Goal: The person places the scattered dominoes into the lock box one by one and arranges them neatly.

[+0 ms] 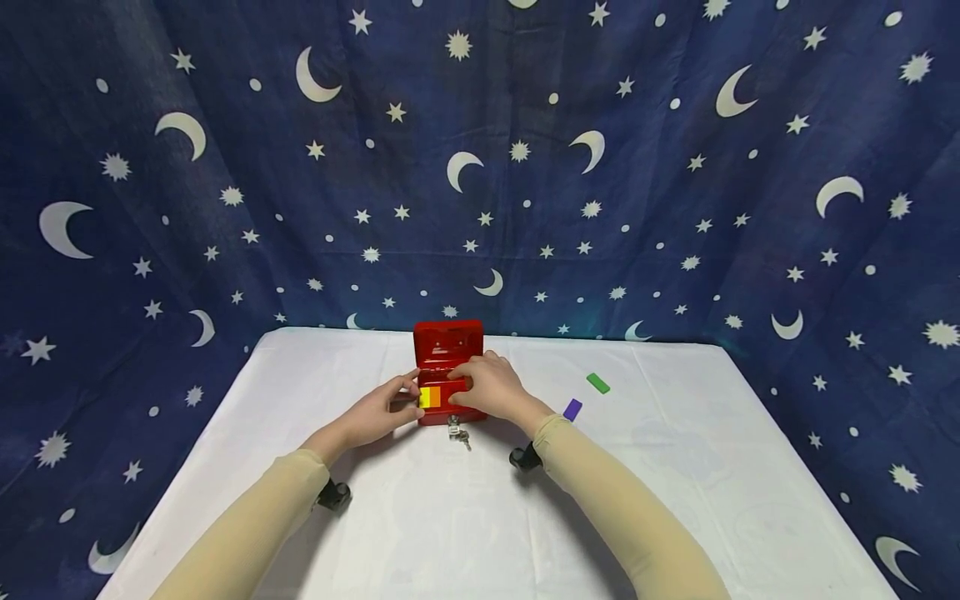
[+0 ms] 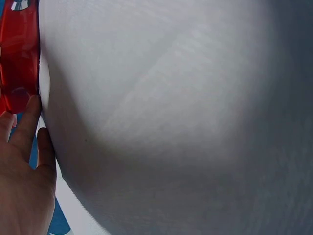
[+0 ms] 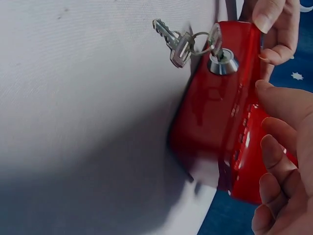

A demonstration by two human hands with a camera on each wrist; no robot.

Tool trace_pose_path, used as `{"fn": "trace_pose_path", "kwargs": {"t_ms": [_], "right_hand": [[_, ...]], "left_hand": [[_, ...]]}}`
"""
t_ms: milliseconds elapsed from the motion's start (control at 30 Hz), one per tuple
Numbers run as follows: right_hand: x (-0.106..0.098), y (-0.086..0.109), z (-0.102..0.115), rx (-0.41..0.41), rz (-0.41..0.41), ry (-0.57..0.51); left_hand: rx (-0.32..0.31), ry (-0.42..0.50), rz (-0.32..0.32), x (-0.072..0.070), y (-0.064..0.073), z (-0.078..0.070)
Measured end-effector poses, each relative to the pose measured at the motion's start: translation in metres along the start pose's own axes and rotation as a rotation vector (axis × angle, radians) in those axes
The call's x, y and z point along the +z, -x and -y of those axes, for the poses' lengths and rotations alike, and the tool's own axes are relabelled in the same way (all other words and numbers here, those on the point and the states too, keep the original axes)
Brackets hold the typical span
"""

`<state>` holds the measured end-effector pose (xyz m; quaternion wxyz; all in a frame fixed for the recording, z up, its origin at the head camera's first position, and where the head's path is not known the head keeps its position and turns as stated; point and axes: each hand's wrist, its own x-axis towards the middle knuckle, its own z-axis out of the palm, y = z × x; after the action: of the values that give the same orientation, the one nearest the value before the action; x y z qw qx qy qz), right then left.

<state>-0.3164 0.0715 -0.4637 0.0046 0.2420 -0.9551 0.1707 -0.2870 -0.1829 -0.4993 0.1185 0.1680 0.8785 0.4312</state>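
Note:
A small red cash box [image 1: 452, 414] stands on the table with its lid [image 1: 448, 342] raised. Yellow and orange pieces [image 1: 431, 397] lie side by side in its left part. My left hand [image 1: 378, 410] grips the box's left end, thumb at the front corner and fingers along the side. Over the right part of the box is my right hand [image 1: 491, 387], thumb by the front rim and loosely bent fingers over the inside. Nothing shows between those fingers. A ring of keys [image 3: 181, 46] hangs from the lock [image 3: 223, 62] on the front.
To the right of the box lie a green block [image 1: 597, 383] and a purple block [image 1: 572, 409], the latter close to the right forearm. A white cloth covers the table [image 1: 420, 517]. Behind it hangs a dark blue curtain [image 1: 510, 233] with moons and stars.

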Motion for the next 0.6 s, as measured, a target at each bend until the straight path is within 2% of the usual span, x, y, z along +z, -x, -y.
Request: {"fn": "trace_pose_path", "kwargs": {"t_ms": [300, 600], "right_hand": [[-0.015, 0.016, -0.014, 0.013, -0.019, -0.046], [-0.023, 0.038, -0.047, -0.008, -0.090, -0.098]], "left_hand": [[-0.007, 0.001, -0.006, 0.000, 0.001, 0.000], [0.025, 0.009, -0.002, 0.000, 0.002, 0.000]]}}
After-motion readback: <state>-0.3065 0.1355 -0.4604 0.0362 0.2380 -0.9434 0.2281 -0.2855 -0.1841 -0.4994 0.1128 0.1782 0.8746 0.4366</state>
